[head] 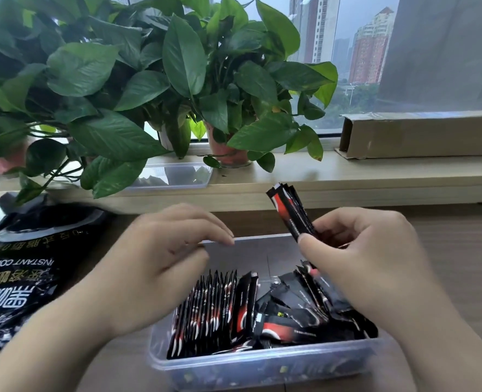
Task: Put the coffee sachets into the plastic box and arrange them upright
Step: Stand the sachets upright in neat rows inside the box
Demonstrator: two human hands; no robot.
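Head-view watcher: Nearest the camera sat the plastic box (262, 363), clear, rectangular and round-cornered, on the wooden table (460, 250). In its left half a row of upright sachets (205, 309) stood edge-on, packed close. In its right half loose sachets (299, 315) lay tumbled, some flat and some slanted.

Note-taker: What were they like?

Head-view watcher: Slim glossy foil sticks, black with red and white swirls.

Note-taker: And the fingers?

Head-view watcher: The right hand (375, 256) hovered over the box's right side, thumb and curled fingers clamped on a held bundle (290, 213) of several sachets. Their tops fanned up and leftward above the hand. The left hand (160, 256) hung over the box's far left corner, fingers loosely bent, slightly apart, holding nothing. Whether its fingertips (225, 239) touched the rim I couldn't tell.

Note-taker: Beyond the hands?

Head-view watcher: At left on the table lay a crinkled, shiny black coffee bag (21, 278), with "INSTANT COFFEE" printed upside down to the camera. Behind, on the pale window sill (375, 176), a shallow clear container (177, 175) sat partly under the broad glossy leaves of potted plants (183, 66) in reddish pots (228, 152). A long cardboard box (418, 134) lay on the sill at right, with tower blocks (370, 52) beyond the glass.
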